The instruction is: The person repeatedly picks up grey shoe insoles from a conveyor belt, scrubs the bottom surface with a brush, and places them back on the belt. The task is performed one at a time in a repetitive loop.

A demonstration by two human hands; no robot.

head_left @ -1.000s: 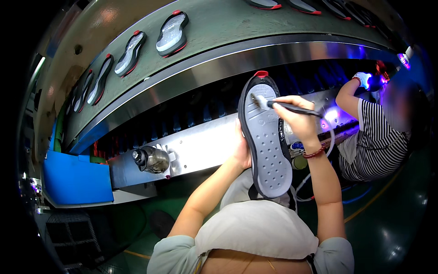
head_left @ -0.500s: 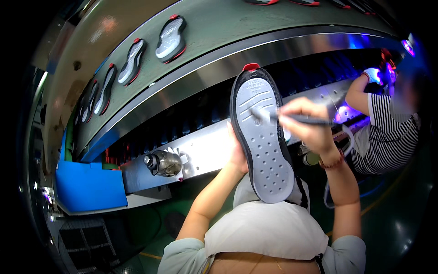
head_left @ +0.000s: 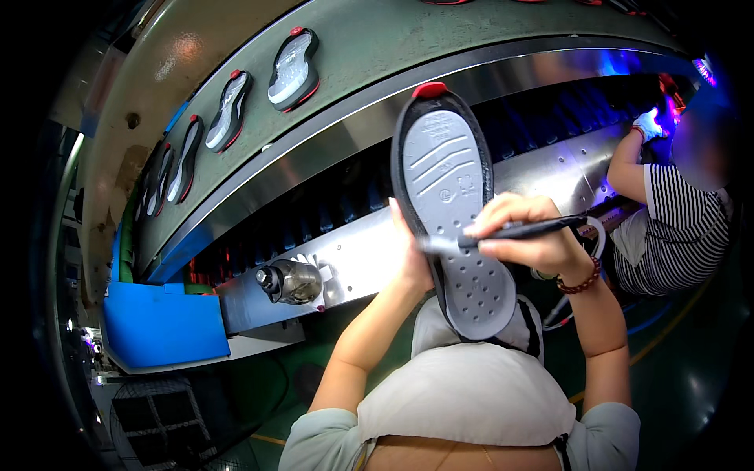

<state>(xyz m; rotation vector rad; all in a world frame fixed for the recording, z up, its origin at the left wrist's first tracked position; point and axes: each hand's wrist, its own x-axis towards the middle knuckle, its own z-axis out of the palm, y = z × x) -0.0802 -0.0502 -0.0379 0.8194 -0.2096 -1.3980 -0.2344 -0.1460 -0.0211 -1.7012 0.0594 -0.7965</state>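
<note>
A shoe sole (head_left: 444, 169) stands tilted up in front of me, its grey inner face toward me, with a black rim and a red tab at the top. My left hand (head_left: 413, 257) is closed on its left edge; most of the fingers are behind it. In my right hand (head_left: 538, 235), a brush (head_left: 503, 233) with a dark handle is pinched between thumb and fingers. Its pale bristles, smeared by motion, lie over the sole's left edge near my left hand. Whether they touch the sole I cannot tell.
Several similar soles (head_left: 293, 71) lie on a green conveyor belt (head_left: 369, 59) beyond a metal rail. A dark bottle (head_left: 290, 281) stands on the metal ledge, right of a blue panel (head_left: 161, 322). At right, a person in a striped shirt (head_left: 683, 228) works under purple light.
My right hand and the brush have moved down from the sole's upper part to its left edge near the middle. The sole has risen slightly in view and tilts differently.
</note>
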